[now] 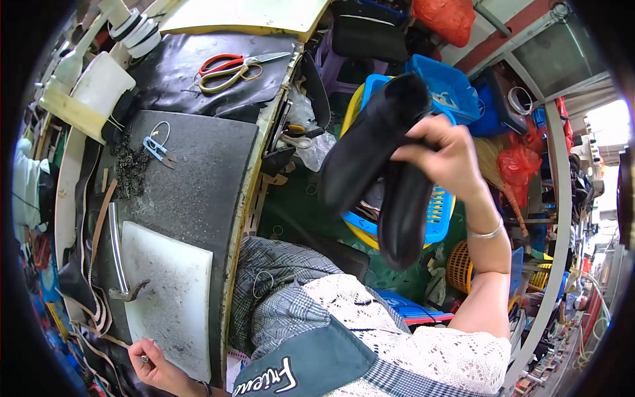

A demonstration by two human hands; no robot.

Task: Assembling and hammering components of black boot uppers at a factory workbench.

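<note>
The grip of the right hand (446,149) is pinched closed, thumb and fingers meeting at the upper part of a black boot (364,149), which slants down to the left with its dark opening at the top. A second black boot (403,221) hangs toe down just below the hand; I can't make out how it is held. Both are up in the air over the floor, to the right of the worker's tabletop. The left hand (159,369) is curled by the lower end of a white board (169,298); something small shows at its fingers, but I can't tell whether it is held. A dark green apron front (311,357) lies over a white lace top (430,357). Along the tabletop (192,172), a hammer (116,255) with a shiny handle lies at the board's left edge, its head reaching over it. Further along are blue snips (157,151), then scissors (249,61) with red and gold handles on a black sheet (169,73). Behind the boots stands a blue basket (434,228) inside a yellow tub (360,237), with a blue bin (456,99) past it and a window (562,56) beyond.
</note>
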